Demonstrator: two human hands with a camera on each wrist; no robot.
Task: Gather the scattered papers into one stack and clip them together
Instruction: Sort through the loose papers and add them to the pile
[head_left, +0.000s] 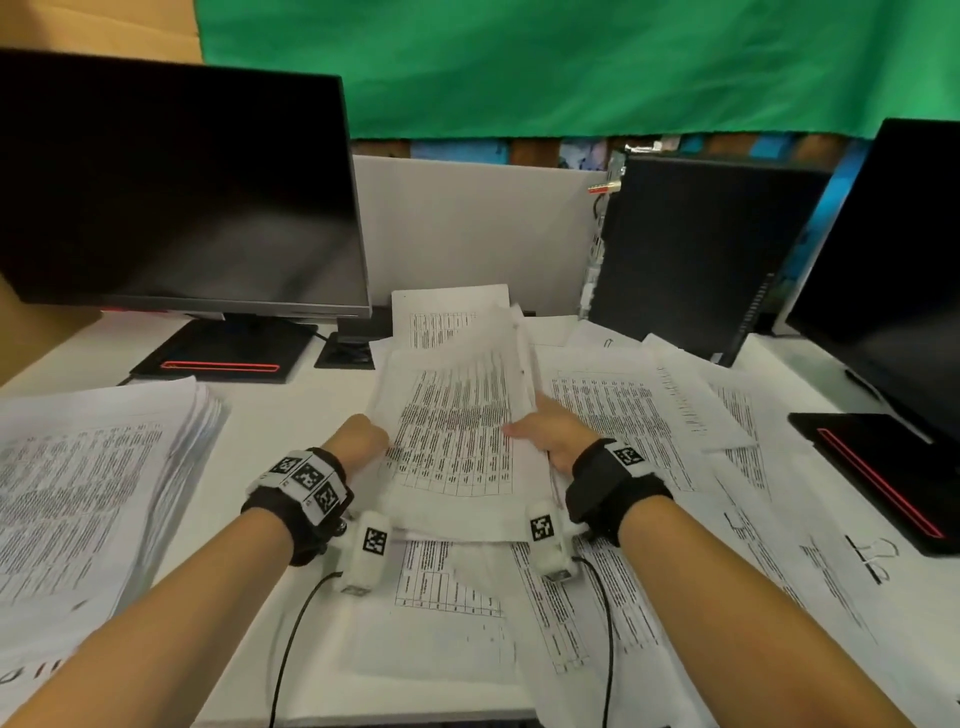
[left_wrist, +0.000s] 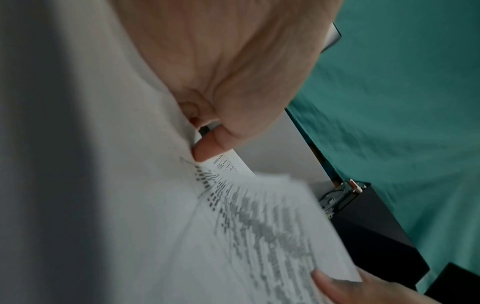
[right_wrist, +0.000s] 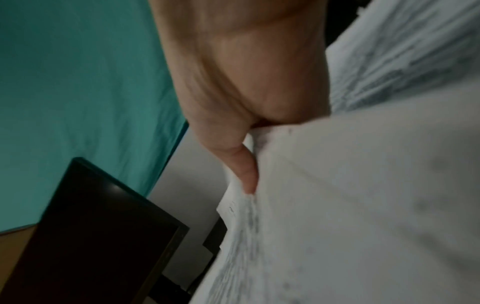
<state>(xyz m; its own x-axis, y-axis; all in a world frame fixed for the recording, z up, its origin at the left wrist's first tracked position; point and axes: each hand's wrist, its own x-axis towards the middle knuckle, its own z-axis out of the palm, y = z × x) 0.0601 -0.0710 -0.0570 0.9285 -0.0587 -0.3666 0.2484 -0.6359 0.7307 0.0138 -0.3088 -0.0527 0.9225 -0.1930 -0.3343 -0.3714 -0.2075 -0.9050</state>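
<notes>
Left wrist view is showing a thumb tip pressing into the printed face of the held sheaf, the paper creasing beneath it; the fingers behind are hidden, probably curled under. The left hand is pinching the sheaf's 9 o'clock edge and the right hand its 3 o'clock edge, lifting it above the scattered papers on the desk. The sheaf is looking light, limp and slippery between leaves, so it is likely needing grips at opposite long edges. Right wrist view is revealing fanned page edges; head view alone is showing a separate pile at 9 o'clock. No clip is appearing anywhere.
</notes>
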